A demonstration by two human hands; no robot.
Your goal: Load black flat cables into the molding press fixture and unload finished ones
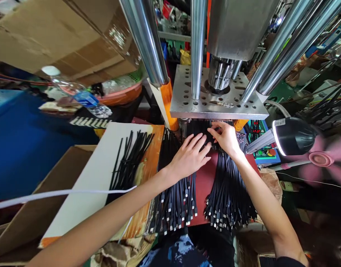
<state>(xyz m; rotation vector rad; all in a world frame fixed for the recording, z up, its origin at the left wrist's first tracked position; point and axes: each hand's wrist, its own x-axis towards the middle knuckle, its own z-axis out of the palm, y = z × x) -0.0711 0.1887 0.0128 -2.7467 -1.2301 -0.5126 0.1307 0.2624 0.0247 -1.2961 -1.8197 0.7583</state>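
Observation:
My left hand (190, 155) lies with fingers spread at the front edge of a black block (198, 128) under the press plate. No object shows in its grasp. At the block's right side my right hand (225, 138) has thumb and forefinger pinched together; what they hold, if anything, is too small to make out. Black cables with metal plug ends (173, 207) hang in a bunch below my left hand. A second bunch of black cables (230, 193) lies beneath my right forearm, plugs toward my body. Both bunches rest on a dark red surface (204, 185).
Above my hands sits a drilled steel press plate (184, 100) between chrome columns (197, 48). Right are a lit lamp (295, 136), a spinning pink fan (320, 159) and a control panel (266, 154). Left, more black cables (128, 163) lie on a white board (95, 167).

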